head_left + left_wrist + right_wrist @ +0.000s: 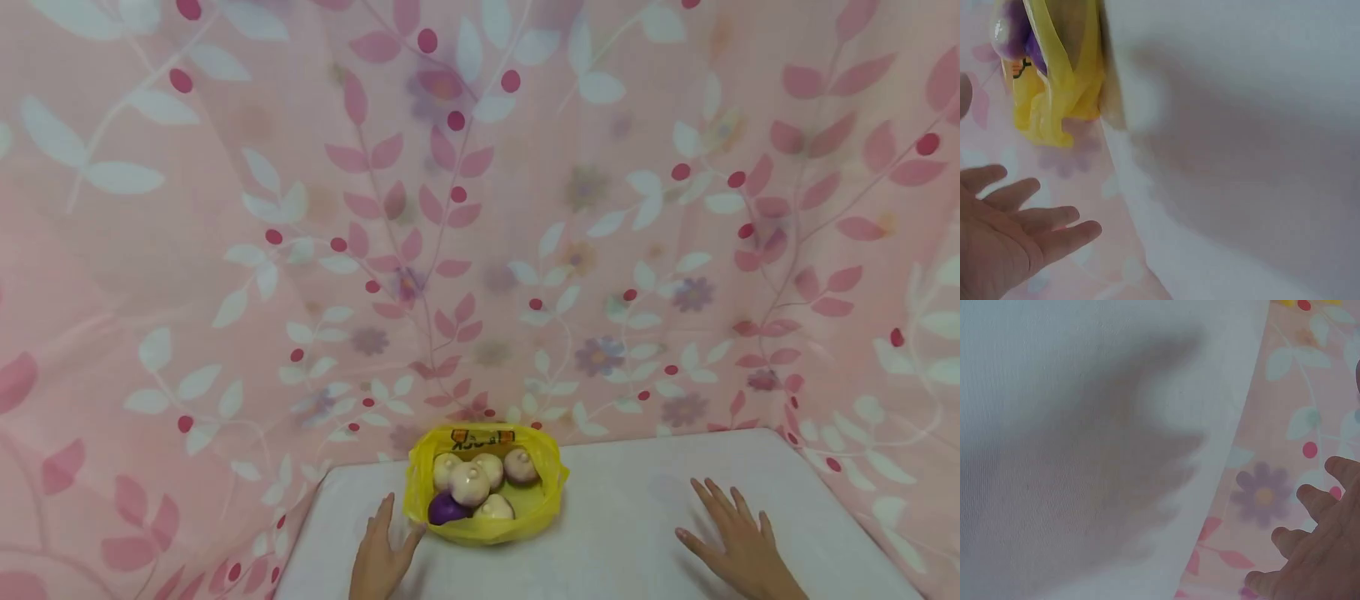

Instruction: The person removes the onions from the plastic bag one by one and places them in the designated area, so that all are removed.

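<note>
A yellow plastic bag (pixel 517 530) stands with its mouth spread wide near the table's back edge. Inside it lie several round, whitish turnip-like vegetables (pixel 469 483) with purple tinges, and a deep purple one (pixel 447 509) at the front left. My left hand (pixel 381 557) hovers just left of the bag, fingers spread and holding nothing; whether its thumb touches the bag I cannot tell. The left wrist view shows that hand's fingers apart from the bag (pixel 1085 81). Far to the right, my right hand (pixel 738 546) is held over the table, fingers spread, with nothing in it.
A white-covered table (pixel 615 517) carries the bag. Behind it and along the sides hangs a pink curtain (pixel 480 250) with leaf and flower prints. Shadows of both hands fall on the white cover (pixel 1085 362) in the wrist views.
</note>
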A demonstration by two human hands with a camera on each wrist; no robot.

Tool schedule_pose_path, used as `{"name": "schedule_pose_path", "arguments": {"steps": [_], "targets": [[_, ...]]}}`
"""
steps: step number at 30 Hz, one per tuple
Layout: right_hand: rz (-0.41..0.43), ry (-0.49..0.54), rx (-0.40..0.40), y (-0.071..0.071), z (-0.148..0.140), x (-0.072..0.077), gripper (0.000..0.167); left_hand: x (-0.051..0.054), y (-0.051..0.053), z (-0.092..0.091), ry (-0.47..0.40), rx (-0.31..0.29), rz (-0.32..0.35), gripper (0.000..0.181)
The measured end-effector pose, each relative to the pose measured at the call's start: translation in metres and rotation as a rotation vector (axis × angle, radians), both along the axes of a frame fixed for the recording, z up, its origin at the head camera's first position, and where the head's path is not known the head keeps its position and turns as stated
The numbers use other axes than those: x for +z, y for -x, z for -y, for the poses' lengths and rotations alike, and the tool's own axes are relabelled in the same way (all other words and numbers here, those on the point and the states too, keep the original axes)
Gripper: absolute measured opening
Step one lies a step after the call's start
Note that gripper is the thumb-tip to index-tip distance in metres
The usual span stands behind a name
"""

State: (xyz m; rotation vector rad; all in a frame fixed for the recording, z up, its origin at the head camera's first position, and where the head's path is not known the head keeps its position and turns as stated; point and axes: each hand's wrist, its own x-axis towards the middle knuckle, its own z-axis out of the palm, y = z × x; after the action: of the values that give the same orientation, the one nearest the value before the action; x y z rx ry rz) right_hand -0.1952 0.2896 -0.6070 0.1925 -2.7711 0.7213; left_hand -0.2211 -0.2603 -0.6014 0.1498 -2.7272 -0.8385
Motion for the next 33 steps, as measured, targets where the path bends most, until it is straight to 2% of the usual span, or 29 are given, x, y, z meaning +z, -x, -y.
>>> {"name": "schedule_pose_path", "arguments": {"steps": [4, 8, 11, 13, 17, 23, 30, 33], "targets": [[0.004, 0.031, -0.003, -0.004, 0.006, 0.005, 0.086, 0.005, 0.012, -0.003, -0.095, 0.04, -0.066, 0.079], [0.02, 0.043, -0.008, -0.004, 0.009, 0.006, 0.086, 0.01, 0.022, -0.005, -0.152, 0.084, -0.076, 0.072], [0.033, 0.044, -0.013, -0.004, 0.009, 0.007, 0.087, 0.009, 0.028, -0.005, -0.191, 0.094, -0.083, 0.071], [0.037, 0.042, -0.019, -0.005, 0.009, 0.008, 0.087, 0.007, 0.033, -0.005, -0.219, 0.096, -0.083, 0.071], [0.049, 0.043, -0.028, -0.006, 0.009, 0.008, 0.087, 0.001, 0.041, -0.005, -0.27, 0.09, -0.043, 0.072], [0.053, 0.067, -0.02, -0.008, 0.011, 0.006, 0.087, -0.004, 0.049, -0.006, -0.281, 0.056, -0.005, 0.07], [0.045, 0.061, -0.022, -0.008, 0.013, -0.004, 0.088, -0.012, 0.058, -0.008, -0.281, 0.039, -0.033, 0.067], [0.042, 0.065, -0.021, -0.008, 0.015, -0.005, 0.087, -0.014, 0.061, -0.009, -0.297, 0.037, -0.021, 0.07]]}}
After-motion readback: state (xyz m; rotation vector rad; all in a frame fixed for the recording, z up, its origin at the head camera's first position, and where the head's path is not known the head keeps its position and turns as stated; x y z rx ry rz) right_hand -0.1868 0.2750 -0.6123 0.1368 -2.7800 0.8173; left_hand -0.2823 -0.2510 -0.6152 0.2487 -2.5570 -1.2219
